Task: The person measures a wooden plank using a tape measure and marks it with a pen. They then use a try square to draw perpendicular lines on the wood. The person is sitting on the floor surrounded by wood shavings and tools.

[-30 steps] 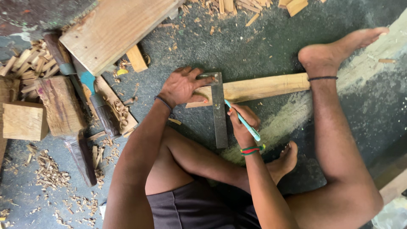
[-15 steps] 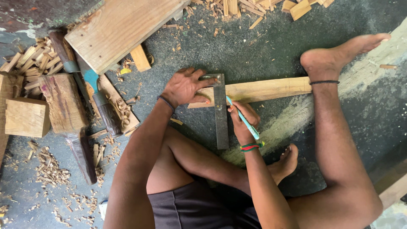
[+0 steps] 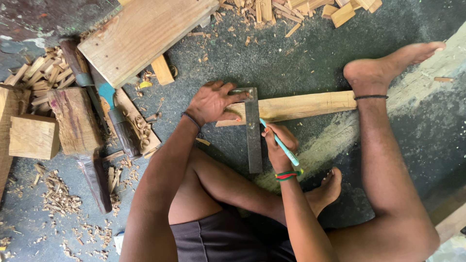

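Wooden strip (image 3: 301,105) under left hand's (image 3: 212,102) flat-pressed square (image 3: 253,131), right hand (image 3: 277,145) gripping pencil (image 3: 280,144).

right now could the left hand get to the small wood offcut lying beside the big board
Probably yes: the left hand presses the square onto the wooden strip, and only bare floor lies between it and the offcut.
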